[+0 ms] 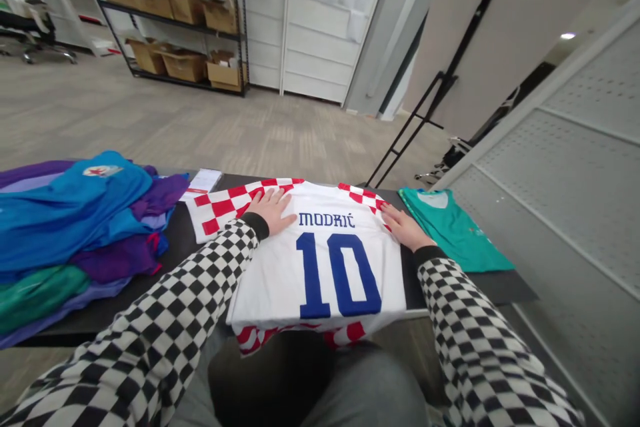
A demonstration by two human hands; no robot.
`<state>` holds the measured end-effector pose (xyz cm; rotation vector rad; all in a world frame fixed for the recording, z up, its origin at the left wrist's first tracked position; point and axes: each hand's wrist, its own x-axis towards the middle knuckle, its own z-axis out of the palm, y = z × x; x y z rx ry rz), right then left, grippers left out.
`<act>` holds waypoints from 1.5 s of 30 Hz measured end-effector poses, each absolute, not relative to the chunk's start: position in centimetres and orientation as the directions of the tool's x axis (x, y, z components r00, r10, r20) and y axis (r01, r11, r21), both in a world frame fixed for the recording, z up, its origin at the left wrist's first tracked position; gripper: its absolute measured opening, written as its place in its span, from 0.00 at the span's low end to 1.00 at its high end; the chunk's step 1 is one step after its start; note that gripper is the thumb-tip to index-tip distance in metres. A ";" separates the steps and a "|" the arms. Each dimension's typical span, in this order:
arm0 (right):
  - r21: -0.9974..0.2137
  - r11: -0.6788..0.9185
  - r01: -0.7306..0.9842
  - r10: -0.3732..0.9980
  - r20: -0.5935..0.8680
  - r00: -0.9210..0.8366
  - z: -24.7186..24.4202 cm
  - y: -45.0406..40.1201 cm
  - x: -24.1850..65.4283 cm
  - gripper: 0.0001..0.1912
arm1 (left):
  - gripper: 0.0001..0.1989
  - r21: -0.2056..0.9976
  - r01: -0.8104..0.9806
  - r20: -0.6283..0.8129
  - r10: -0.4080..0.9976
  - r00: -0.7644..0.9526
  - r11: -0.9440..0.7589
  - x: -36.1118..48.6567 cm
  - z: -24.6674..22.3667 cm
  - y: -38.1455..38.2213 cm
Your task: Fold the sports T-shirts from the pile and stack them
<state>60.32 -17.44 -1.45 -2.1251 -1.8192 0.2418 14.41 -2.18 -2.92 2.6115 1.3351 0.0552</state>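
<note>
A white football jersey (340, 267) with red-and-white checkered sleeves lies back up on the dark table (185, 240), showing "MODRIĆ" and a blue 10 in print. Its lower part hangs over the table edge towards me. My left hand (271, 210) rests flat on the jersey's upper left, fingers apart, beside the name. My right hand (406, 227) lies flat on the opposite shoulder near the checkered sleeve. Both of my sleeves are black-and-white checked.
A heap of blue, purple and green garments (75, 227) lies on the table's left side. A folded teal shirt (453, 230) lies to the right of the jersey, and papers (201, 183) lie at the far edge. A grey panel wall (550, 180) stands to the right. Shelves of cardboard boxes (170, 20) stand beyond.
</note>
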 end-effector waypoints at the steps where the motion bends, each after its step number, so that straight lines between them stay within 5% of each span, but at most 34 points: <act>1: -0.407 -0.164 0.899 0.954 0.168 0.250 -1.6 -17.8 60.6 0.32 | 0.47 0.204 0.797 -0.057 0.805 0.590 -0.569 14.5 -2.9 -1.9; 5: -0.417 -0.259 0.871 0.786 0.434 0.441 -2.1 -20.2 62.1 0.25 | 0.43 0.208 0.786 0.005 0.804 0.595 -0.583 14.6 -1.7 -1.9; 10: -0.288 -0.354 0.890 0.849 0.300 0.435 -2.4 -21.9 63.0 0.22 | 0.29 0.227 0.712 0.241 0.747 0.619 -0.664 14.8 0.5 -4.3; 16: -0.150 -0.403 0.903 0.855 0.290 0.430 -3.0 -20.1 63.2 0.20 | 0.36 0.155 0.716 0.035 0.728 0.684 -0.680 15.1 -1.7 -4.3; 22: -0.122 -0.388 0.913 0.854 0.326 0.406 -2.1 -19.4 62.5 0.20 | 0.38 0.169 0.729 -0.002 0.740 0.673 -0.663 14.7 -2.7 -2.0; 26: -0.145 -0.544 0.826 0.744 0.371 0.555 -1.4 -20.7 61.8 0.23 | 0.40 0.144 0.740 -0.007 0.747 0.665 -0.657 14.6 -2.4 -2.1; 33: -0.052 -0.640 0.767 0.744 0.207 0.635 -1.4 -21.6 60.9 0.24 | 0.41 0.112 0.763 0.004 0.768 0.640 -0.636 14.7 -2.5 -2.2; 40: -0.170 -0.523 0.835 0.692 0.488 0.532 -1.5 -21.3 61.7 0.12 | 0.39 0.123 0.757 0.026 0.765 0.644 -0.641 14.7 -2.5 -2.4; 45: -0.212 -0.466 0.859 0.764 0.394 0.511 -2.2 -21.0 62.5 0.04 | 0.39 0.129 0.759 0.038 0.768 0.639 -0.638 14.7 -2.9 -2.3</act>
